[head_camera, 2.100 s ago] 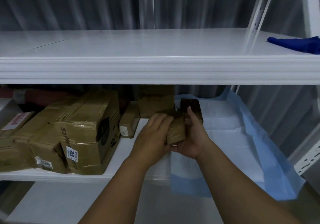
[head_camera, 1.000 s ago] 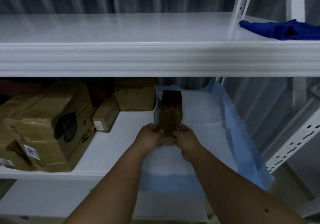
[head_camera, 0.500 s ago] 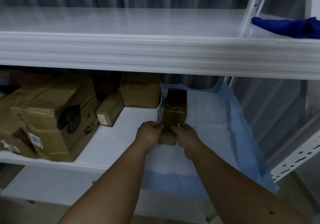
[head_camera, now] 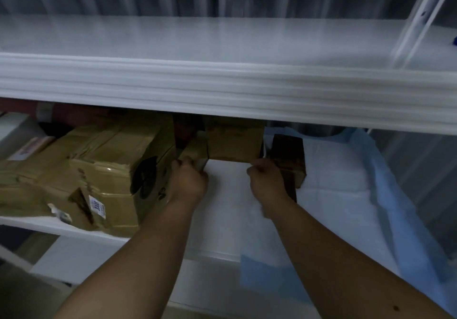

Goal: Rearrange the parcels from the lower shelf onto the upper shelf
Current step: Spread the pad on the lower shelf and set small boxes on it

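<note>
Both hands have let go of the narrow parcel (head_camera: 288, 163), now standing just right of the right hand (head_camera: 265, 182), whose fingers are curled on nothing, while the left hand (head_camera: 188, 182) closes on a small box (head_camera: 194, 154) beyond it; the upper shelf (head_camera: 222, 41) holds no parcels.

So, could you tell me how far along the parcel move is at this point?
Nothing looks done: the upper shelf shows no parcels. In hand: the left hand is at a small parcel, and the right hand is beside the dark parcel on the blue pad. Left: every parcel, including the big taped box and the back box.
</note>
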